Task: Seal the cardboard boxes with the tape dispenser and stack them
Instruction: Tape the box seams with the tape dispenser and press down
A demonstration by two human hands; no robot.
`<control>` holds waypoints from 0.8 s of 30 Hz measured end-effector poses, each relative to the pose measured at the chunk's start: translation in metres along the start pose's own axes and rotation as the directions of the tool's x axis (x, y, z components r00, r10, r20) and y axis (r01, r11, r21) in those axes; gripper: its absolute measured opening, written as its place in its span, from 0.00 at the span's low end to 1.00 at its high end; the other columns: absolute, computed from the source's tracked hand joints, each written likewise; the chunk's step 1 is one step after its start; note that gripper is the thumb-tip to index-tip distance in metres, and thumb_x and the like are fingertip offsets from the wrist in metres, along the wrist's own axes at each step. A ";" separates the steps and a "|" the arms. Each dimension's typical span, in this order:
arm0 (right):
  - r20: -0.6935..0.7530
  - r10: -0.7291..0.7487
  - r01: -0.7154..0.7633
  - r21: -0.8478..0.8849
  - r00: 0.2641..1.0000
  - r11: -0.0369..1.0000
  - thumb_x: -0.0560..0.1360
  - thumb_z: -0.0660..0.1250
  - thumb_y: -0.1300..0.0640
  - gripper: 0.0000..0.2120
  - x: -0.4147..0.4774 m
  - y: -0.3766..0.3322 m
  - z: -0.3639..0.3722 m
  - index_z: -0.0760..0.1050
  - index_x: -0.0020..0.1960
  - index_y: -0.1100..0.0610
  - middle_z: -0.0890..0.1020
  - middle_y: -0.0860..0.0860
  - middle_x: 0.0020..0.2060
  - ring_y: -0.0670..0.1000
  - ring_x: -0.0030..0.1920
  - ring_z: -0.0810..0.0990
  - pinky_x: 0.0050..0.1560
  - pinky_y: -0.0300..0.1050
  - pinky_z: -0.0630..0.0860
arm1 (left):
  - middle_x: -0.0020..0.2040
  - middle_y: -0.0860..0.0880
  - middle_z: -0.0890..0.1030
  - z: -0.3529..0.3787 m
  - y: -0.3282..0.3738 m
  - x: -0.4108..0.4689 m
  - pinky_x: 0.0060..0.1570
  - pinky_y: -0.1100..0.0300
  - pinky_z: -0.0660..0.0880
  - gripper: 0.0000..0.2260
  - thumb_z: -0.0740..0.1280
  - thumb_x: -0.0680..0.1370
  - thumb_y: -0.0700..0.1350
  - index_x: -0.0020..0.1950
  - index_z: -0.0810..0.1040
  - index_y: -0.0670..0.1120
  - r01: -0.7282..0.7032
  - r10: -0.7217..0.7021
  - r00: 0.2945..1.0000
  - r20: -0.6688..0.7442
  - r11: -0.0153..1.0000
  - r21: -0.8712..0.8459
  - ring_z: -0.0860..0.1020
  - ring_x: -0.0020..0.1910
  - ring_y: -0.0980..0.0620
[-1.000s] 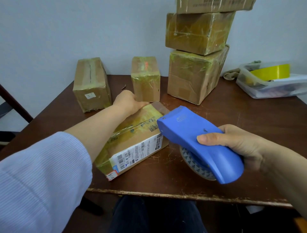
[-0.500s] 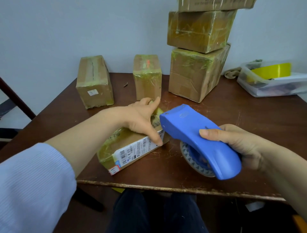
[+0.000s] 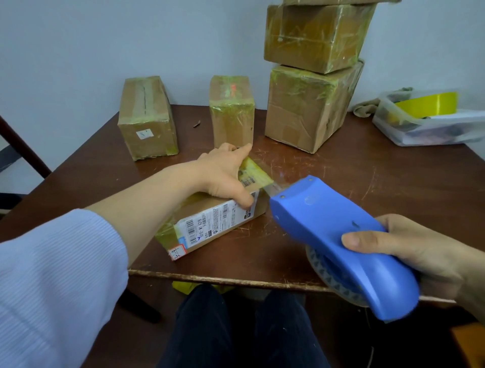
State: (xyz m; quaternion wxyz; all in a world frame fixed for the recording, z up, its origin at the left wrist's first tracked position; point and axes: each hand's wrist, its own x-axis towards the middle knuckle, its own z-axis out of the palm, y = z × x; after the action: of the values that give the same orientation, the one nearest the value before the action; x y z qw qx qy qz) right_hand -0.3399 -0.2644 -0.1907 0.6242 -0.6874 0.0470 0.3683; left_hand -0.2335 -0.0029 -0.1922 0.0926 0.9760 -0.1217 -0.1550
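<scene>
Cardboard box lying close to the near edge of the counter, held down by the left grip, with the tape dispenser at its right end.

We see the left grip spread on the box's top, thumb pressed on the labelled near face and forefinger straight along the far edge; its other fingers are hidden behind the hand. The right grip is wrapped round the blue dispenser, thumb on top, the remaining fingers out of sight beneath. The dispenser's nose is just beside the box's right end; we cannot tell whether they touch, or whether a clear strip joins them. Only an edge of the tape roll shows under the shell. Far back stand a wide taped box, a narrow taped box and, further right, a stack whose topmost box is cut off by the frame. At far right a clear tub holds a yellow roll; its other contents are blurred.
</scene>
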 end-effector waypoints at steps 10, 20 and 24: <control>-0.043 0.152 -0.155 -0.086 0.987 0.984 0.50 0.80 0.50 0.22 0.001 -0.023 0.013 0.83 0.36 0.65 0.83 0.63 0.35 0.56 0.30 0.81 0.30 0.44 0.78 | 0.71 0.44 0.58 0.000 0.000 -0.001 0.67 0.50 0.62 0.53 0.76 0.64 0.55 0.78 0.42 0.55 0.003 -0.003 1.000 0.006 1.000 -0.006 0.61 0.70 0.42; -0.114 0.248 -0.259 -0.086 0.962 0.962 0.59 0.74 0.49 0.15 0.015 -0.053 0.026 0.82 0.32 0.62 0.82 0.60 0.31 0.55 0.24 0.79 0.25 0.42 0.76 | 0.77 0.49 0.50 -0.004 0.006 -0.002 0.70 0.49 0.52 0.47 0.64 0.69 0.71 0.77 0.40 0.59 0.063 -0.058 0.997 0.053 0.993 -0.095 0.52 0.75 0.43; -0.107 0.293 -0.301 -0.069 0.950 0.951 0.57 0.74 0.48 0.14 0.015 -0.059 0.029 0.82 0.28 0.61 0.82 0.58 0.30 0.54 0.24 0.79 0.25 0.41 0.77 | 0.77 0.46 0.51 -0.003 0.007 0.001 0.70 0.50 0.54 0.47 0.64 0.70 0.68 0.77 0.38 0.55 0.081 -0.078 0.996 0.038 0.992 -0.096 0.53 0.75 0.42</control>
State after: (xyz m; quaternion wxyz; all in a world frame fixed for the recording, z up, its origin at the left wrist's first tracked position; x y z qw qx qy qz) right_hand -0.3108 -0.2198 -0.1489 0.5292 -0.7149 0.1642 0.4264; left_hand -0.2331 -0.0092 -0.1883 0.1318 0.9716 -0.0766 -0.1812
